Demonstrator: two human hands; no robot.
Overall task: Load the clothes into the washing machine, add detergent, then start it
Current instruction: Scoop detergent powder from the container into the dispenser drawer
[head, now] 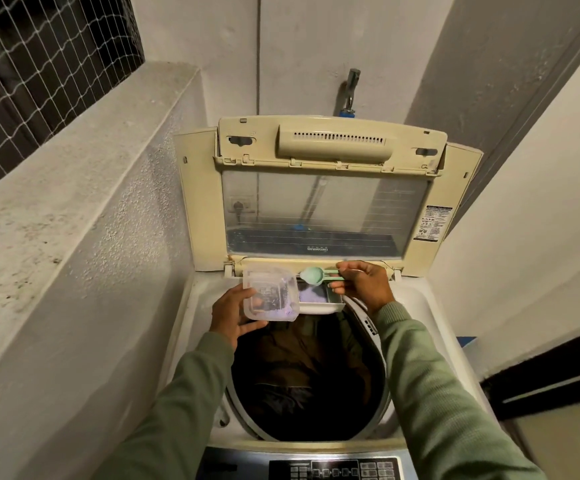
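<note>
A top-loading washing machine [191, 306] stands with its lid [316, 202] raised against the wall. Dark clothes [302, 372] fill the drum. My left hand [231, 315] grips a clear plastic detergent container [269, 294] over the drum's far edge. My right hand [363, 284] pinches the handle of a pale green scoop [312, 274], tipped over the pulled-out detergent drawer [319, 297], where light powder lies. Both sleeves are green.
The control panel [337, 467] lies along the machine's near edge. A tap [350, 93] sticks out of the wall behind the lid. A rough concrete ledge [73, 202] with a netted window runs along the left. A white wall closes the right side.
</note>
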